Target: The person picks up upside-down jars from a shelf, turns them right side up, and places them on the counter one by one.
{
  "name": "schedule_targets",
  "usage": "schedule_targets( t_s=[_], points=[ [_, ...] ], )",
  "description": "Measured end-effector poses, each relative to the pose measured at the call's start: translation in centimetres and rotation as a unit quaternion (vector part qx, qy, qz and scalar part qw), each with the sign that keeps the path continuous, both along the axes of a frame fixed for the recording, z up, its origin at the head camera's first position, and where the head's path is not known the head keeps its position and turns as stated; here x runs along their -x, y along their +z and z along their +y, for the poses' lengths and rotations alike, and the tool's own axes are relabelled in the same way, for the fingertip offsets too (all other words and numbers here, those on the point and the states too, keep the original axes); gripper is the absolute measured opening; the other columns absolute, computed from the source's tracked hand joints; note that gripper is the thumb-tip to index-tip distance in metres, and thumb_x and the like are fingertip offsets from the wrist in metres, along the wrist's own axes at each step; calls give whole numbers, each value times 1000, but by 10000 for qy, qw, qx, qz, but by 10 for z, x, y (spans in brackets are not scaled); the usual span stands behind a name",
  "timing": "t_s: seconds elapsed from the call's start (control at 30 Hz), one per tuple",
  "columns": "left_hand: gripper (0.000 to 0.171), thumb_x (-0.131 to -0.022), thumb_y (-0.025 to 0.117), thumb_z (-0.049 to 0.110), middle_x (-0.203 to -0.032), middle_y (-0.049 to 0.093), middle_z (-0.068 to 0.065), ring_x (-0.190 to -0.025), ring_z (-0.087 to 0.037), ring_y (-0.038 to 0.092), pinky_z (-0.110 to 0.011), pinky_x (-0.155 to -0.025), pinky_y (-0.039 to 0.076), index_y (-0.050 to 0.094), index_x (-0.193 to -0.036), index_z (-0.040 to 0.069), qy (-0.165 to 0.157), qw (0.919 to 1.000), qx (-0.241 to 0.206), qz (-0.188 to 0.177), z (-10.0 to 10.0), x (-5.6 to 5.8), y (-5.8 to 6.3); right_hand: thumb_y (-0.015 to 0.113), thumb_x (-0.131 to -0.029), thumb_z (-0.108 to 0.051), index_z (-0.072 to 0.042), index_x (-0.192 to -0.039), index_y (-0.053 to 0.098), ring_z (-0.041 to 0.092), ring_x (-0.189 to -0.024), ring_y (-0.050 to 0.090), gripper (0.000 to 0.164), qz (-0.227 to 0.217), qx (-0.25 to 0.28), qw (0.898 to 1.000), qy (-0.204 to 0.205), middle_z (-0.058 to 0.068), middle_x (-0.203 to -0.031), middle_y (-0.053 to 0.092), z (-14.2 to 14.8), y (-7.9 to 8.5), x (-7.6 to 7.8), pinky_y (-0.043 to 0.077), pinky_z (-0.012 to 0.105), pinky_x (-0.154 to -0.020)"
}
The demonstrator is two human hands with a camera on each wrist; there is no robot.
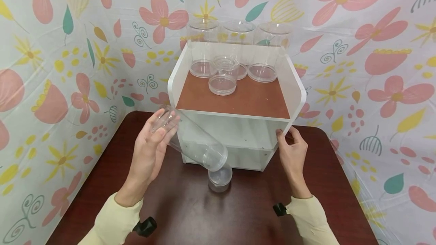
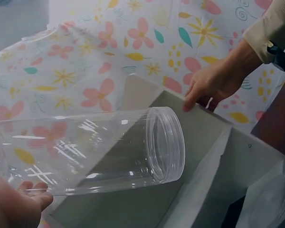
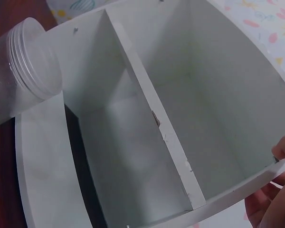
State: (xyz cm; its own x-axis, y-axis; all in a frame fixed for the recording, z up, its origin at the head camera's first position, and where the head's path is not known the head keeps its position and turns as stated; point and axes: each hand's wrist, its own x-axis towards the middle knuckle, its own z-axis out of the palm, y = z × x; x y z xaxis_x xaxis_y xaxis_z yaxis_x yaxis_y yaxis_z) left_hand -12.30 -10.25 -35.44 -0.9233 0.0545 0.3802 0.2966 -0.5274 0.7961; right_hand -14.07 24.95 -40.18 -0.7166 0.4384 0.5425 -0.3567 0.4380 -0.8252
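Note:
My left hand grips a long clear plastic jar near its upper end. The jar leans down to the right, its ringed end pointing away from the palm in the left wrist view. On the table just below that end stands a small clear jar, partly overlapped by the long one. My right hand pinches the right side panel of a white shelf unit, thumb on the inner side at the front edge. In the right wrist view only part of that hand shows.
Several clear jars stand on the shelf's brown top board, with a shorter jar in front of three tall ones. Beneath are white compartments split by a chipped board. The unit stands on a dark red table against flowered cloth.

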Motion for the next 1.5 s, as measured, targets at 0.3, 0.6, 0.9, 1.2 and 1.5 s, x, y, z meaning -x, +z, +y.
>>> schedule_targets(
  t_s=[0.3, 0.6, 0.9, 1.2, 1.5],
  points=[
    [54, -100, 49, 4, -148, 46, -21, -136, -33, 53, -40, -116, 37, 31, -151, -3, -19, 9998, -179, -80, 14, -2, -21, 68, -94, 4, 10, -116, 72, 4, -78, 64, 23, -6, -13, 10000, 29, 24, -101, 72, 1, -1, -2, 49, 12, -68],
    [54, -99, 50, 4, -149, 50, -17, -137, -33, 53, -40, -117, 36, 32, -150, -4, -29, 9995, -186, -237, 24, -3, -39, 68, -95, 3, 9, -117, 71, 4, -81, 64, 23, -55, -48, 10000, 23, 24, -103, 72, 2, -1, -2, 49, 12, -69],
    [49, -99, 49, 1, -145, 53, -16, -136, -35, 54, -43, -117, 36, 37, -146, -2, -50, 9983, -458, -348, 34, -2, -47, 66, -95, 7, 13, -123, 67, 7, -88, 66, 29, 176, 297, 9991, 228, 26, -109, 70, -1, -7, -14, 51, 13, -77],
    [51, -98, 50, 2, -147, 48, -19, -137, -37, 52, -45, -118, 35, 35, -146, -1, -125, 9974, -544, -446, 45, 0, -54, 64, -96, 10, 15, -129, 61, 14, -100, 66, 34, 657, 960, 9920, 489, 31, -116, 64, 6, -46, -26, 52, 20, -86],
    [53, -98, 48, 3, -150, 43, -23, -135, -34, 54, -44, -118, 34, 31, -147, -4, -133, 9963, -679, -506, 52, 2, -58, 60, -95, 15, 16, -133, 57, 24, -107, 65, 38, 675, 880, 9791, 1706, 32, -119, 62, -8, -66, -43, 51, 21, -90]
  ],
)
